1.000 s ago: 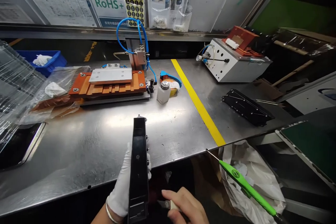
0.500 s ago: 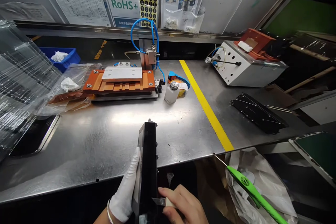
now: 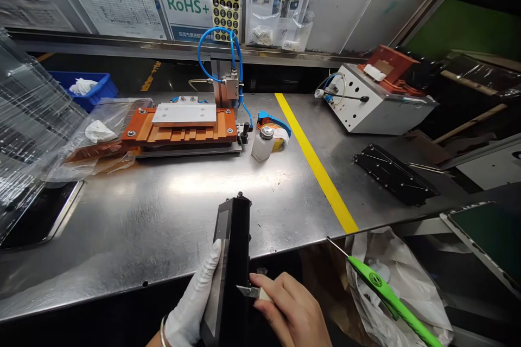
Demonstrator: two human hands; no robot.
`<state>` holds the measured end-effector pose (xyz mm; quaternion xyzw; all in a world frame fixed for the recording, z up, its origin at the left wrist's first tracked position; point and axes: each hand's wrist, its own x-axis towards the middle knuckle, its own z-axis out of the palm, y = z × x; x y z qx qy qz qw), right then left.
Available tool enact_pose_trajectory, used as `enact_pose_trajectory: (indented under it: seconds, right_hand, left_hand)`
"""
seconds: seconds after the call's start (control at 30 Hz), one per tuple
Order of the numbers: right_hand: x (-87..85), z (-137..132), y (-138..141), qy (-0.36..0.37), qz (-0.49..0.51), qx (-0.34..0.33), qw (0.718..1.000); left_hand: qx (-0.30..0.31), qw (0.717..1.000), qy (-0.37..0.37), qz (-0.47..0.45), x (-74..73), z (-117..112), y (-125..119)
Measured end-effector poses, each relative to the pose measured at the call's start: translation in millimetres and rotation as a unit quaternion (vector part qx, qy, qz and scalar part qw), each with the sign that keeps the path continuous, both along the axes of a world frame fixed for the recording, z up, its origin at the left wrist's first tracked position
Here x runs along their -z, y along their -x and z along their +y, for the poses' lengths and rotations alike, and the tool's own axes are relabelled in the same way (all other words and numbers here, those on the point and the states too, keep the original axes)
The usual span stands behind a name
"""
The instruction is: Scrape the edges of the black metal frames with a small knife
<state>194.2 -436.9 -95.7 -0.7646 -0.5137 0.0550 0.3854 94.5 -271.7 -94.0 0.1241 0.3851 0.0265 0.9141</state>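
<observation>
Stainless workbench [image 3: 163,217] in front of me, yellow stripe [image 3: 315,162] across it. White plastic bag [image 3: 391,293] hangs past the front edge, pale scraps inside, green-handled pick [image 3: 386,295] lying across it. Clear plastic bag [image 3: 100,135] sits on the bench left of the orange press fixture [image 3: 179,133], white cloth [image 3: 100,131] inside. Blue bin [image 3: 87,87] behind it, more white cloth [image 3: 82,87] in there. Black panel [image 3: 232,260] stands on edge at the bench's front edge, gripped in my gloved left hand [image 3: 189,303], fingers along its side. Bare right hand [image 3: 288,306] is closed in a pinch on a small utility blade [image 3: 248,291], tip over the panel. Dispenser bottle [image 3: 262,145] stands well apart, beyond the panel.
</observation>
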Motion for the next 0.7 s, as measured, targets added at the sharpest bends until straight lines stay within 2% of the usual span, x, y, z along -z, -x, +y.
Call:
enact_pose_trajectory:
  seconds: [0.07, 0.23, 0.33, 0.47, 0.53, 0.63, 0.7]
  right_hand:
    - [-0.1, -2, -1, 0.011, -0.014, -0.004, 1.0]
    - [-7.1, 0, -9, 0.001, -0.045, 0.033, 0.998]
    - [-8.6, -1, -9, 0.003, -0.034, 0.027, 0.999]
    - [-2.4, -7, 1, 0.023, 0.033, 0.023, 0.999]
    - [1.1, -8, 4, 0.023, 0.047, 0.036, 0.998]
    - [2.0, -6, 3, 0.01, 0.04, 0.03, 0.999]
    - [-0.6, -3, -2, -0.004, 0.02, 0.024, 1.0]
  left_hand:
    - [0.011, 1.0, 0.004, -0.003, -1.3, 2, 1]
    - [0.11, 0.99, 0.077, 0.036, 1.7, 3, 1]
    - [0.095, 0.99, 0.102, 0.038, 3.0, 0, -1]
    - [0.067, 0.992, 0.107, -0.031, 7.0, -3, 2]
    - [0.071, 0.996, 0.054, -0.019, 10.3, -3, 6]
    - [0.054, 0.993, -0.104, 0.032, 14.8, -3, 12]
    - [0.065, 0.988, -0.133, 0.032, 16.6, -3, 15]
